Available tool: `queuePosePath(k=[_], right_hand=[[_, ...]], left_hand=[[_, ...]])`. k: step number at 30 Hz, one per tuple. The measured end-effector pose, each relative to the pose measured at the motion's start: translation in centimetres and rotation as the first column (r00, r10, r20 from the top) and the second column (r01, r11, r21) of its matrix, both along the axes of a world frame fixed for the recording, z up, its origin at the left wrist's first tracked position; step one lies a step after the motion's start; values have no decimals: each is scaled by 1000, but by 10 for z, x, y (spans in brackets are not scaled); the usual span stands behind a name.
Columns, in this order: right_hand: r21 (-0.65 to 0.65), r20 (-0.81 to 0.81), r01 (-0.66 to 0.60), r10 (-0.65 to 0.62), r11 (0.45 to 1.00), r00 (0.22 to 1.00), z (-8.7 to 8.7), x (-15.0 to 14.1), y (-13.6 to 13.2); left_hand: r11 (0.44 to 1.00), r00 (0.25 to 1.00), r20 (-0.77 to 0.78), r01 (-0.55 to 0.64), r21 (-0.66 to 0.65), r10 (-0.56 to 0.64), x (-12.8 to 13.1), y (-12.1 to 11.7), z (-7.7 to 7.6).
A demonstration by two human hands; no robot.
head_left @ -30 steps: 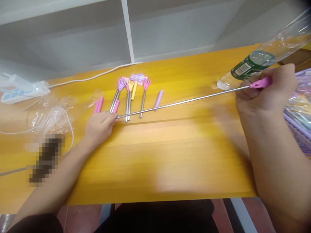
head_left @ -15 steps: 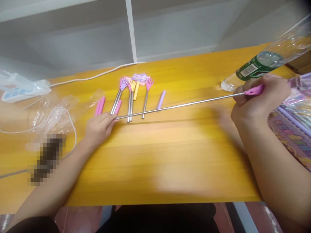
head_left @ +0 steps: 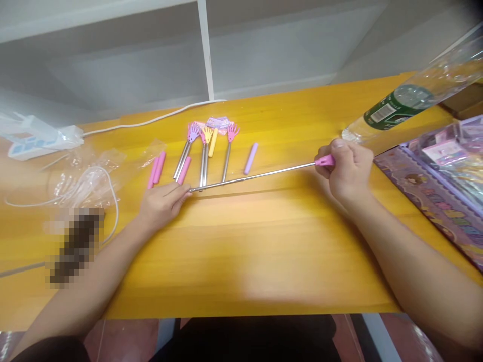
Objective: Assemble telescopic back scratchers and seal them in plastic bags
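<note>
Both my hands hold one telescopic back scratcher (head_left: 260, 176), its thin metal rod stretched across the middle of the yellow table. My right hand (head_left: 347, 168) is closed around its pink head, which mostly hides inside the fist. My left hand (head_left: 163, 205) pinches the other end of the rod. Beyond the rod lie several more back scratchers with metal shafts, among them a purple-headed one (head_left: 193, 131), a yellow-headed one (head_left: 207, 134) and a pink-headed one (head_left: 233, 131). Loose sleeves lie near them: a purple tube (head_left: 251, 158), a yellow tube (head_left: 213, 143) and pink tubes (head_left: 160, 167).
A clear bottle with a green label (head_left: 392, 108) stands at the right, beside a purple printed box (head_left: 426, 196) with packaged items. On the left are a white power strip (head_left: 41, 137), a white cable (head_left: 116, 193) and crumpled clear plastic (head_left: 81, 186). A pixelated dark patch covers something there.
My right hand has moved left, toward my left hand, and the extended rod between them is shorter. My left hand has shifted slightly to the right.
</note>
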State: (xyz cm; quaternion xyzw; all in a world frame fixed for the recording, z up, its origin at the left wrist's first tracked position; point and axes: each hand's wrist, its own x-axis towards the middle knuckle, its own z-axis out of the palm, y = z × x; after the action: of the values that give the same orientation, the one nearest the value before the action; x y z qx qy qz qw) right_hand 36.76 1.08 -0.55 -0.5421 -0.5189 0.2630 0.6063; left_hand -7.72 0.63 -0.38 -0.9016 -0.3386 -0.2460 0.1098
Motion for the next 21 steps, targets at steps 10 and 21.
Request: queuePosePath(k=[10, 21], right_hand=[[62, 44, -53, 50, 997, 998, 0, 1, -2], [-51, 221, -90, 99, 995, 970, 4, -32, -26]], left_hand=[[1000, 1000, 7, 6, -18, -5, 4, -3, -1], [998, 997, 77, 20, -66, -15, 17, -12, -4]])
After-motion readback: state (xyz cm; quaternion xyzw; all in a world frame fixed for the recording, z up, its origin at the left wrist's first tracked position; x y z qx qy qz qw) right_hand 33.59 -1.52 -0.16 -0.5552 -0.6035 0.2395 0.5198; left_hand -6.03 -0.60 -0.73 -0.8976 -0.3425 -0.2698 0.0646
